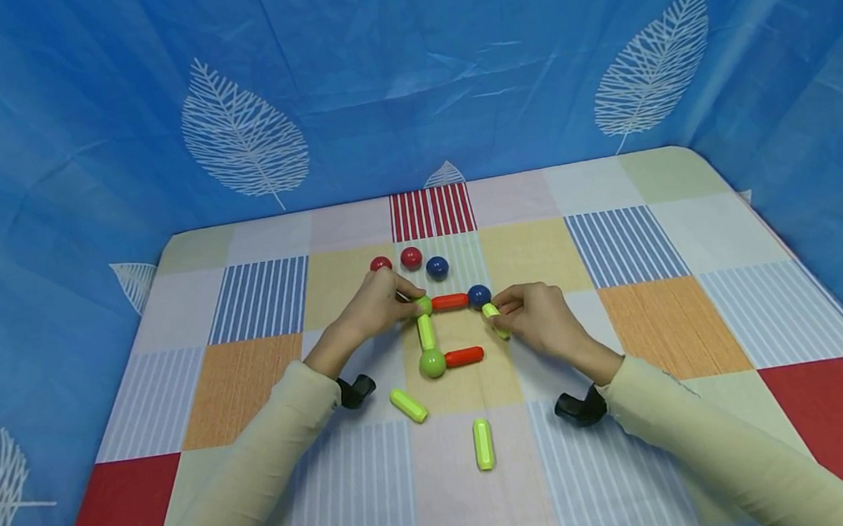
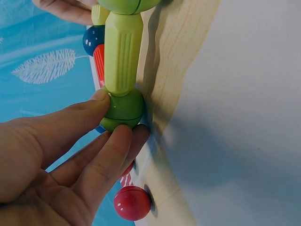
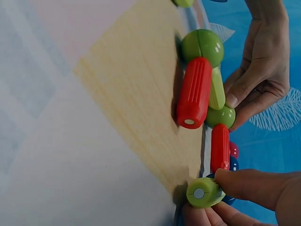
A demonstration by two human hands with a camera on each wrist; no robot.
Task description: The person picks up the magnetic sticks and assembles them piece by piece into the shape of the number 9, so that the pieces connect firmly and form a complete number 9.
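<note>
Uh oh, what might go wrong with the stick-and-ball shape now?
The right hand pinches a yellow-green stick by the blue ball; a hard push might knock that ball off the far red stick. The near red stick has a free end, so a bump could swing it. A loose red ball sits close to the left hand and might roll if nudged.

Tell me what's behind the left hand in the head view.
A red ball, its lower edge hidden by the left hand. Anything fully covered there cannot be seen.
</note>
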